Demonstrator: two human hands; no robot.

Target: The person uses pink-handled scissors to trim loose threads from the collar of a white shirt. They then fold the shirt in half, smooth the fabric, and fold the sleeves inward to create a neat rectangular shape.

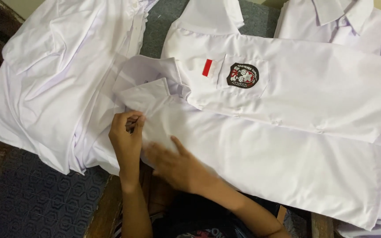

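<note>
A white short-sleeved shirt (287, 145) lies spread across the middle, collar to the left. Its chest pocket carries a dark round badge (242, 75), with a small red and white patch (208, 68) beside it. My left hand (126, 136) pinches the shirt's front edge just below the collar (148, 86), fingers closed on the cloth. Flat on the shirt's near panel rests my right hand (179, 165), fingers spread and pressing the fabric.
A heap of more white shirts (54, 75) lies to the left, and others sit at the top right (331, 22) and right edge. A grey surface (164, 22) shows between them. Dark blue patterned floor (36, 198) is at lower left.
</note>
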